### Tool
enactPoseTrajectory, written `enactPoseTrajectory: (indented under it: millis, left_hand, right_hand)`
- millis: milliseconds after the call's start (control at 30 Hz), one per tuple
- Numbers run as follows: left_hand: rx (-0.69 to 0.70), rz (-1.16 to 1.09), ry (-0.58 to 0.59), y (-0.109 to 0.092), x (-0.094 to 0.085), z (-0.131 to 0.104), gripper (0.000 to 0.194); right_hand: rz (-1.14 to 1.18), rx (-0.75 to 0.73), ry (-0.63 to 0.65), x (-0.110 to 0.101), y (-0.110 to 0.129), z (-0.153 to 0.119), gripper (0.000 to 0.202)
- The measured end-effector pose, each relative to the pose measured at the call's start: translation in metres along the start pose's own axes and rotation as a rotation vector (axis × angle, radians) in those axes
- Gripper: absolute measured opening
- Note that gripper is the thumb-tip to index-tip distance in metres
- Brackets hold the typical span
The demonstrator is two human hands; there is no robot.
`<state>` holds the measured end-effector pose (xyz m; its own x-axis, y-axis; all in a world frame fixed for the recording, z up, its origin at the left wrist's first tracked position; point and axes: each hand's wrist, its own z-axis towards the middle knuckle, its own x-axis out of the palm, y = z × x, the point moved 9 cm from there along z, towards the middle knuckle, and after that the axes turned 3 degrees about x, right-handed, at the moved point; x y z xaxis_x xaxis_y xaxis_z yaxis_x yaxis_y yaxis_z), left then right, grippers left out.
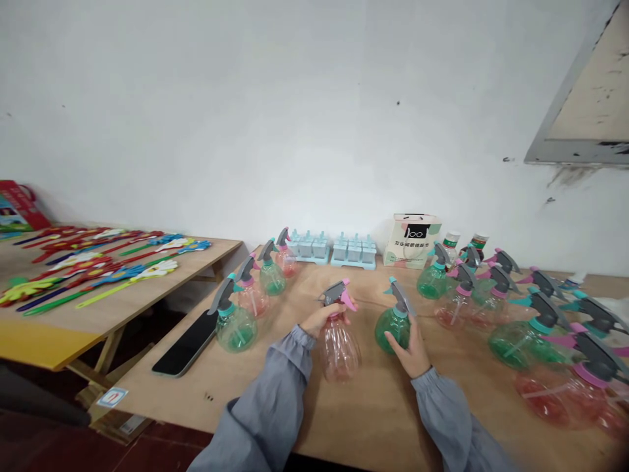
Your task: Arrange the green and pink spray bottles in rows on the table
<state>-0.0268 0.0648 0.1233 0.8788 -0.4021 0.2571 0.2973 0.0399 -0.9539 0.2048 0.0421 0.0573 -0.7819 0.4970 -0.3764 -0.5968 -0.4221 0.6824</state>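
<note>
Main table: bottle in left hand, another in right hand. Bottle row, then phone, left of hands; bottle cluster right. Molds, bag beyond hands. Clappers on side table, far left.

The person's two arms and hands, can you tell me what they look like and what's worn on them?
The left sleeve and right sleeve are plain, loose, wrinkled grey-blue fabric, gathered at the cuffs. The left hand and right hand are bare, with no gloves. No cables, markings, watch or rings are visible.
</note>
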Motion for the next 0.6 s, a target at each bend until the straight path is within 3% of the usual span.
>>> enactPoseTrajectory:
  millis: [233, 433, 600]
  left_hand:
    - [-0.006, -0.017, 0.014, -0.008, 0.007, -0.003, 0.046]
    - [-0.026, 0.010, -0.164, 0.004, -0.013, 0.000, 0.023]
    - [0.056, 0.045, -0.130, -0.006, -0.006, 0.001, 0.024]
  right_hand:
    - [0.006, -0.015, 0.009, 0.000, 0.000, 0.000, 0.076]
    - [0.009, -0.023, 0.023, 0.000, 0.000, -0.001, 0.074]
    - [0.015, -0.041, 0.030, 0.000, 0.003, 0.000, 0.072]
